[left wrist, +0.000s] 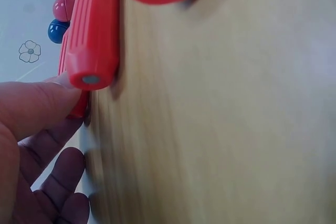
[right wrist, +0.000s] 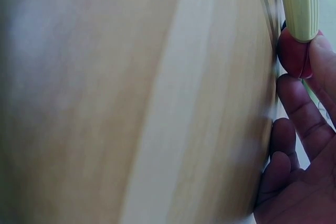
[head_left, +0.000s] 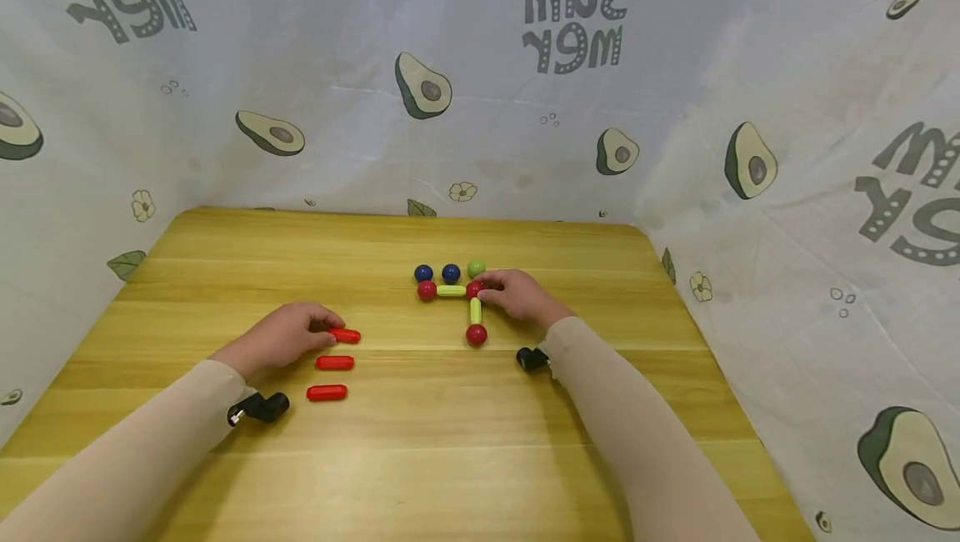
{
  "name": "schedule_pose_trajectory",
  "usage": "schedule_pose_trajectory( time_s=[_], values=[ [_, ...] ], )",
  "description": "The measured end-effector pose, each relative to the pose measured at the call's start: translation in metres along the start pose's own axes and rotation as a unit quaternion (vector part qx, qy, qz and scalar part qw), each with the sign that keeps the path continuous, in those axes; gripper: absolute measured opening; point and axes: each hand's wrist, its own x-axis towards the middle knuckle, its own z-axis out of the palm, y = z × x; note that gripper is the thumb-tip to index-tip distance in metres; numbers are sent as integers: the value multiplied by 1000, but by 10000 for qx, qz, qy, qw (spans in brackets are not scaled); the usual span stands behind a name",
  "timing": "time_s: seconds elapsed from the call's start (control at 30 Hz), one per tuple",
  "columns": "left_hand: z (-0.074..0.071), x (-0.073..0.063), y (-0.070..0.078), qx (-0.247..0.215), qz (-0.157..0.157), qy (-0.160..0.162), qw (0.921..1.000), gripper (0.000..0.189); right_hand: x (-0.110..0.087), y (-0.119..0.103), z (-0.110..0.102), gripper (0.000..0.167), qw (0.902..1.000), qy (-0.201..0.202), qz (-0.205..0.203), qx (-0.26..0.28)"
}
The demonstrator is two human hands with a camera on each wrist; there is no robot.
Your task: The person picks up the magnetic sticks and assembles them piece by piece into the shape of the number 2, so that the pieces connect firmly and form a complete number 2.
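My left hand (head_left: 288,335) pinches the farthest of three red rods (head_left: 347,335), which lies on the table. In the left wrist view that rod's end (left wrist: 80,106) shows between thumb and fingers, partly behind a nearer red rod (left wrist: 94,32). Right of it, my right hand (head_left: 521,296) grips the red corner ball (head_left: 474,290) of an L-shaped piece. One yellow-green rod (head_left: 452,291) runs left from this ball to a second red ball (head_left: 427,291). Another yellow-green rod (head_left: 476,310) points toward me, ending in a third red ball (head_left: 476,335).
Behind the L-shaped piece sit two blue balls, one left (head_left: 423,273) and one right (head_left: 451,273), and a green ball (head_left: 476,268). Two red rods, a middle one (head_left: 334,363) and a near one (head_left: 327,393), lie in front of my left hand. Printed cloth (head_left: 337,108) surrounds the wooden table (head_left: 420,459).
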Motion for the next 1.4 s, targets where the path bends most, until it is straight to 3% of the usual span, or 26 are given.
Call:
schedule_pose_trajectory(
  time_s=[0.7,1.07,1.4],
  values=[
    [11,5,20,-102,63,79,9999,33,-1,1,0,36,9998,-37,-124,-159],
    [20,20,38,34,407,156,9990,30,1,2,1,36,9998,0,-109,-184],
    [35,33,60,-36,569,27,9984,31,2,3,2,33,10000,11,-56,-68]
  ],
)
